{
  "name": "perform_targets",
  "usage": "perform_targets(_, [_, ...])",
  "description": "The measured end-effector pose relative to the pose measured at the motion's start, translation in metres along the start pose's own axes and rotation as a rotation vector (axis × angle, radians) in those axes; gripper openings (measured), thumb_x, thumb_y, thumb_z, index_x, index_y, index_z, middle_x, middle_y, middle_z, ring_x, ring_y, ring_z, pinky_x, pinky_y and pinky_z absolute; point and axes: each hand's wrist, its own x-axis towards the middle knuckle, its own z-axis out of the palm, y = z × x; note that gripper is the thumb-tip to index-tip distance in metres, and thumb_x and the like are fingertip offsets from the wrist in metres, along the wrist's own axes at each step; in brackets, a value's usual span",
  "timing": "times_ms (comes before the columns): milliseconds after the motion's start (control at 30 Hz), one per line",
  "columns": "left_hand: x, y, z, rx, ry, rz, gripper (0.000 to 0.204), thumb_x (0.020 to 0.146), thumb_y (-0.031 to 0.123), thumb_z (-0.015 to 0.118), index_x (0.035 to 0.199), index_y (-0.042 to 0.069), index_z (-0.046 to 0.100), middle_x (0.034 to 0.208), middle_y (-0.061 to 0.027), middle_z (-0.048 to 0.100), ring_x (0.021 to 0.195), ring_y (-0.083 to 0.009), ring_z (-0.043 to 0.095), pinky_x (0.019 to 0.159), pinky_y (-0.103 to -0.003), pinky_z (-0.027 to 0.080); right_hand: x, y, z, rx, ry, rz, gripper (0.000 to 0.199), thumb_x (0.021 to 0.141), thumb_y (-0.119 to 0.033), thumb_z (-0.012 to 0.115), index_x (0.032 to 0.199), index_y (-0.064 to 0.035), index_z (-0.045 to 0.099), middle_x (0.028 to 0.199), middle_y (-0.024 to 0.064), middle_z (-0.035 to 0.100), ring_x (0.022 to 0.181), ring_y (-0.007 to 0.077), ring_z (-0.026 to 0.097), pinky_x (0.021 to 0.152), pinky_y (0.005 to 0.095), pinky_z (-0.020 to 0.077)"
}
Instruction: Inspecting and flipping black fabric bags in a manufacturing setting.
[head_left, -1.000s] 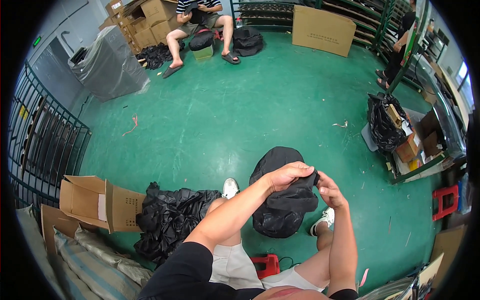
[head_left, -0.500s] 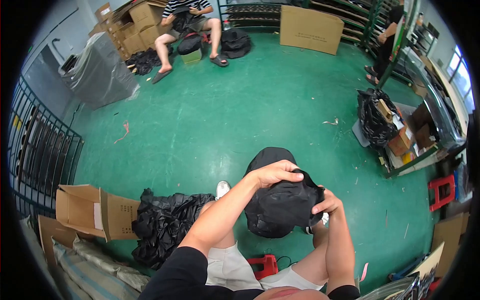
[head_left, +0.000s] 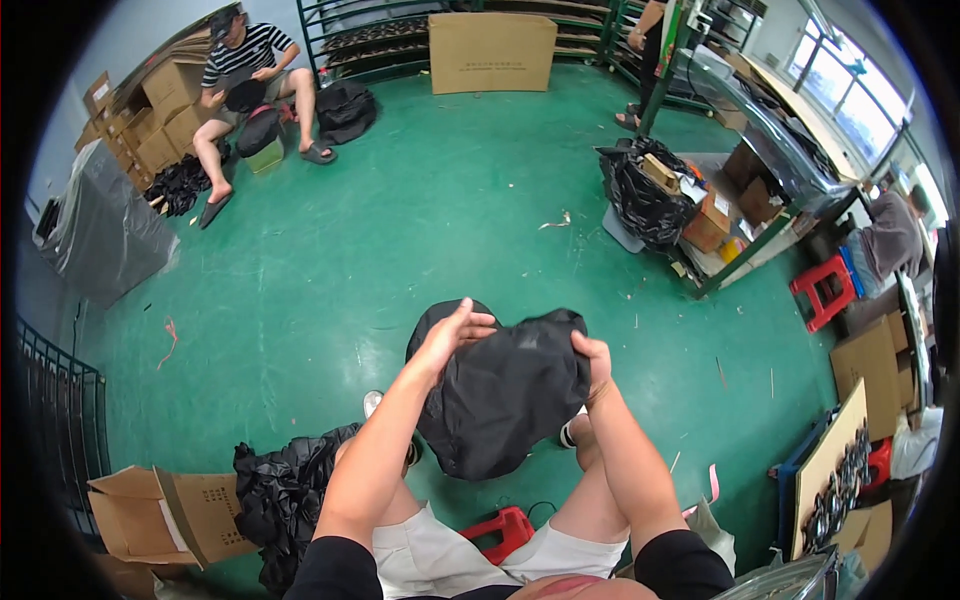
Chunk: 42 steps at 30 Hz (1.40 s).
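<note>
A seated person holds up black cloth (head_left: 515, 385) before the knees, the right hand (head_left: 594, 362) pinching its upper right edge, the left hand (head_left: 455, 338) mostly open at its upper left, over a green floor (head_left: 330, 290) near crumpled black material (head_left: 285, 490).

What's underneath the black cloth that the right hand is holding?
A rounded black bundle shows past the left hand, with green floor beyond its edge. The black cloth hides the rest, so its full outline and whatever supports it cannot be seen.
</note>
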Motion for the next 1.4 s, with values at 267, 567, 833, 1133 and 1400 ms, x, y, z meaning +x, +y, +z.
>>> perform_targets(267, [-0.021, 0.015, 0.022, -0.103, -0.069, -0.178, 0.081, 0.095, 0.068, 0.035, 0.14, 0.003, 0.047, 0.141, -0.0147, 0.052, 0.13, -0.0262, 0.048, 0.112, -0.041, 0.033, 0.003, -0.021, 0.018, 0.196, -0.05, -0.212, 0.058, 0.102, -0.04, 0.036, 0.138, 0.0054, 0.045, 0.137, 0.0234, 0.052, 0.125, 0.0378, 0.053, 0.11, 0.0501, 0.0387])
perform_targets(567, [-0.032, 0.027, 0.0, -0.6, -0.61, 0.259, 0.082, 0.083, 0.031, 0.075, 0.145, -0.004, 0.035, 0.136, -0.0166, 0.054, 0.124, -0.0266, 0.055, 0.107, -0.04, 0.042, 0.0, -0.026, 0.024, 0.089, -0.143, -0.359, 0.093, 0.088, -0.075, 0.042, 0.144, -0.0003, 0.041, 0.144, 0.0216, 0.046, 0.131, 0.0384, 0.047, 0.111, 0.0536, 0.0347])
perform_targets(833, [-0.019, 0.024, -0.004, -0.361, -0.229, -0.106, 0.041, 0.09, 0.012, 0.063, 0.126, -0.005, 0.054, 0.115, -0.0148, 0.066, 0.101, -0.0209, 0.067, 0.09, -0.035, 0.055, 0.002, -0.026, 0.01, 0.071, -0.074, -0.322, 0.091, 0.088, -0.073, 0.044, 0.143, 0.0004, 0.042, 0.142, 0.0211, 0.049, 0.127, 0.0385, 0.05, 0.109, 0.0533, 0.0374])
perform_targets(1133, [-0.026, 0.022, -0.009, -0.812, -0.459, 0.3, 0.07, 0.093, 0.043, 0.06, 0.145, 0.003, 0.036, 0.126, -0.0174, 0.061, 0.112, -0.0293, 0.063, 0.102, -0.047, 0.046, 0.003, -0.023, 0.024, 0.111, -0.121, -0.353, 0.092, 0.087, -0.07, 0.051, 0.147, -0.0024, 0.037, 0.147, 0.02, 0.043, 0.132, 0.038, 0.045, 0.112, 0.0538, 0.0338])
perform_targets(1400, [-0.012, 0.012, -0.007, -0.468, -0.461, -0.114, 0.079, 0.095, 0.063, 0.043, 0.136, -0.005, 0.047, 0.134, -0.0163, 0.057, 0.12, -0.0242, 0.057, 0.106, -0.04, 0.042, 0.004, -0.025, 0.013, 0.058, 0.034, -0.416, 0.089, 0.087, -0.067, 0.054, 0.147, -0.0038, 0.037, 0.148, 0.0189, 0.043, 0.134, 0.0369, 0.044, 0.113, 0.0539, 0.0315])
